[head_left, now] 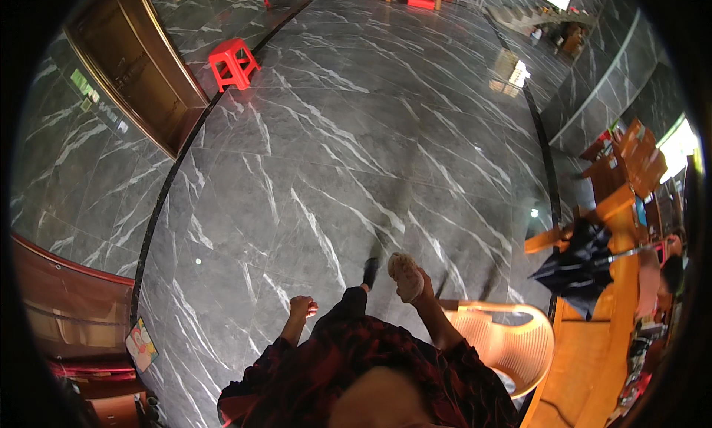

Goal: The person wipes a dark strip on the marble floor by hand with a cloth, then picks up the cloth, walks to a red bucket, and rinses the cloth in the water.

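Note:
My right hand (421,287) grips a beige shoe (404,274), held out in front of my body above the floor. The fingers wrap round its side, and part of the shoe is hidden by the hand. My left hand (302,307) hangs to the left of my leg with its fingers curled in, and nothing shows in it. One dark shoe (370,272) on my foot shows between the two hands.
A woven chair (534,339) stands close on my right, beside a wooden bench (578,369) bearing a black umbrella (578,268). Far left, a red stool (234,63) stands near a brown door (137,64). Grey marble tiles (334,168) cover the floor.

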The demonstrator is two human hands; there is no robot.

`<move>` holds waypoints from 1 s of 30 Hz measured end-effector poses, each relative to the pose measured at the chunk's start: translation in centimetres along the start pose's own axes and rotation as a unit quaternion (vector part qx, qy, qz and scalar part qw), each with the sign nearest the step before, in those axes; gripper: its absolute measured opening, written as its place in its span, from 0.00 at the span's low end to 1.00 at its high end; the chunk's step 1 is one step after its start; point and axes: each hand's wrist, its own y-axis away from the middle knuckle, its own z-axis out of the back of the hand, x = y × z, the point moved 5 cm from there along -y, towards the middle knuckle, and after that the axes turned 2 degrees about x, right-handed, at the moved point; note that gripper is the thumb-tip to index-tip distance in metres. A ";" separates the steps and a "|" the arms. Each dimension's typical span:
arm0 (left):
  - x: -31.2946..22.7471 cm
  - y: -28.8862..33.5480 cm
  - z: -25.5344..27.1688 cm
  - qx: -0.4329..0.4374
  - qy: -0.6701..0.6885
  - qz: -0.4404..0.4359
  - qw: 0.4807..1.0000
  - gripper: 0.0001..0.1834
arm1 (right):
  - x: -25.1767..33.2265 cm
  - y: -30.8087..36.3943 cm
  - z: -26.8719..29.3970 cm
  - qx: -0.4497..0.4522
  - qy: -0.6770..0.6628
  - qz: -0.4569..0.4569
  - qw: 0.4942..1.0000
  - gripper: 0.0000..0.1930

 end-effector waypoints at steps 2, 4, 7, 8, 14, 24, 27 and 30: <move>-3.3 -4.1 -3.6 -0.041 -0.006 0.013 0.999 0.07 | 2.2 -3.2 1.4 -0.008 0.000 0.007 1.000 0.24; -8.3 -8.5 -8.3 -0.007 -0.024 -0.022 0.999 0.07 | 5.5 -6.2 2.0 -0.070 0.220 0.026 0.973 0.25; -16.2 -13.2 -18.1 -0.011 0.010 -0.050 0.999 0.09 | 10.4 -8.0 3.7 -0.058 0.337 0.075 0.937 0.26; -18.8 -14.5 -21.6 0.009 -0.016 -0.053 0.998 0.09 | 12.6 -8.7 3.7 -0.129 0.478 0.108 0.862 0.25; -28.7 -25.6 -36.8 0.119 -0.148 -0.092 0.978 0.07 | 24.9 -16.3 4.8 -0.209 0.678 0.067 0.701 0.29; -36.7 -38.6 -55.0 0.124 -0.165 -0.051 0.977 0.07 | 46.4 -31.1 5.9 -0.222 0.557 0.134 0.789 0.11; -41.2 -42.3 -57.7 0.081 -0.160 -0.037 0.983 0.07 | 54.0 -36.3 6.6 -0.159 0.176 0.193 0.952 0.14; -45.2 -46.5 -59.6 0.061 -0.149 -0.045 0.986 0.08 | 61.2 -41.8 7.5 -0.152 0.070 0.153 0.974 0.20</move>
